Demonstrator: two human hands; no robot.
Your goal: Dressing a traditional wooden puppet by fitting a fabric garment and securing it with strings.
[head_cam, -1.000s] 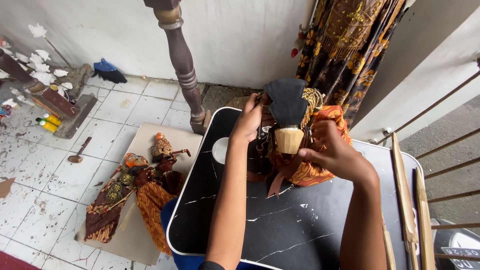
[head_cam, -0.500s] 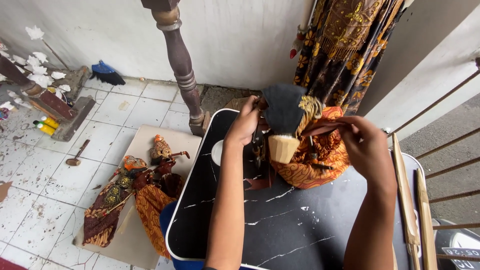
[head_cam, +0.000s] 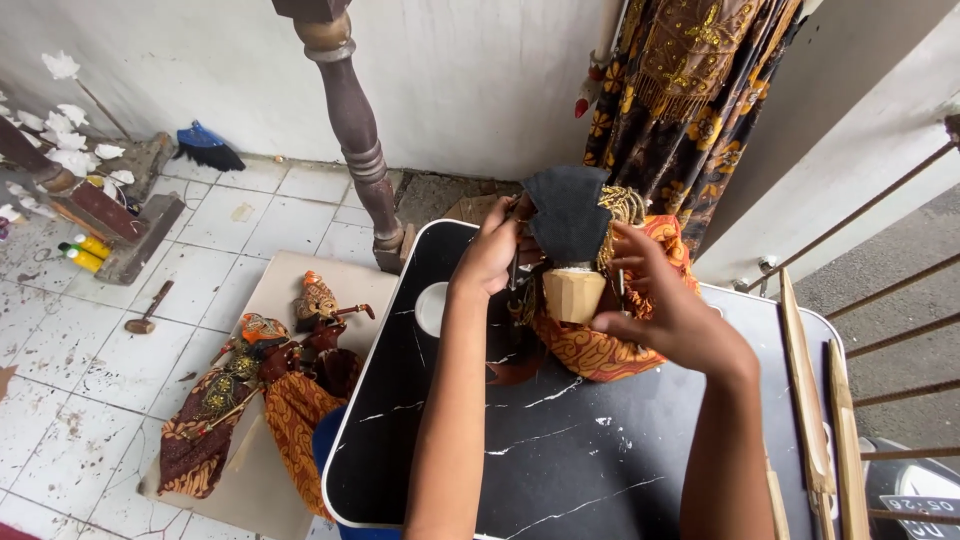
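Note:
A rod puppet lies on the black marble-patterned table: bare wooden torso, black cloth piece over its top, orange batik skirt spread beneath. My left hand grips the puppet's left side beside the black cloth. My right hand holds its right side, fingers against the torso and the gold trim.
Two finished puppets in batik lie on a board on the white tiled floor at left. A turned wooden post stands behind the table. Batik cloths hang at the back right. Wooden sticks lie along the table's right edge, by a metal railing.
My right hand has come back from the puppet's far right side to the torso. The black cloth piece sits more upright over the torso. My left hand has stayed in place.

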